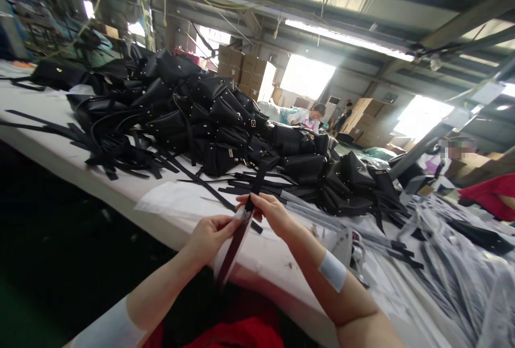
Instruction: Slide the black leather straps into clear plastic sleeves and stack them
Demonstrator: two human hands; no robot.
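A dark strap (259, 179) runs between my hands, slanting down over the table's front edge. My left hand (211, 236) pinches it where a thin white wrapping (223, 254) begins around its lower part. Just above, the fingers of my right hand (272, 214) close on the bare black part. Whether the wrapping is paper or film I cannot tell. Behind my hands lie several loose black straps (237, 184) and a large heap of black leather bags (209, 106) with metal fittings.
More black straps (116, 149) lie at the left on the white table (161, 219). Plastic-wrapped straps (446, 273) spread along the right, near a metal tool or dispenser (354, 246). Cardboard boxes (245, 69) and other people (309, 117) are farther back.
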